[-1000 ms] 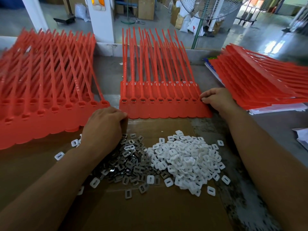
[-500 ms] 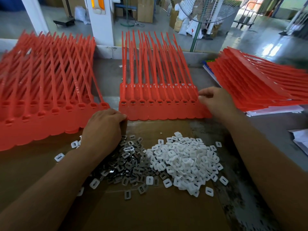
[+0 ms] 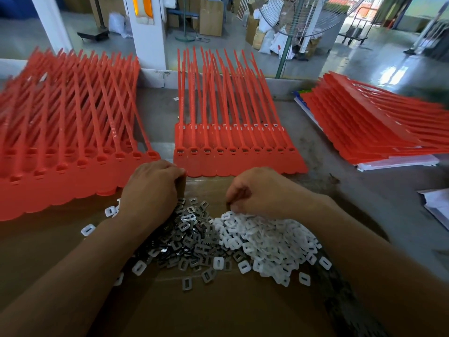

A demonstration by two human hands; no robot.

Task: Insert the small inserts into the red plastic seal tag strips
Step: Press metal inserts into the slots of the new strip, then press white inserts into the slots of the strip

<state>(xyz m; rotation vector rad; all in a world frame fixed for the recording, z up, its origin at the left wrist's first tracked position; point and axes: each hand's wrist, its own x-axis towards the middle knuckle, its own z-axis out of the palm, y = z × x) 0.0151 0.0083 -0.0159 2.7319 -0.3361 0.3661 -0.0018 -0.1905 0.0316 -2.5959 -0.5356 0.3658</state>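
A sheet of red seal tag strips (image 3: 238,161) lies flat straight ahead, its row of lock heads facing me. In front of it a heap of small metal inserts (image 3: 192,237) adjoins a heap of white plastic inserts (image 3: 269,242) on brown cardboard (image 3: 218,310). My left hand (image 3: 150,188) rests curled on the far left edge of the metal heap, fingers hidden. My right hand (image 3: 262,190) is curled over the far edge of the white heap, fingertips down among the pieces; what they hold is hidden.
A large stack of red strip sheets (image 3: 65,142) lies at the left, another stack (image 3: 374,127) at the right on white paper. More paper (image 3: 437,207) sits at the right edge. A standing fan (image 3: 301,18) and boxes are beyond the table.
My right hand left the right end of the middle strip sheet and came back down to the white inserts. My left hand stayed on the metal heap.
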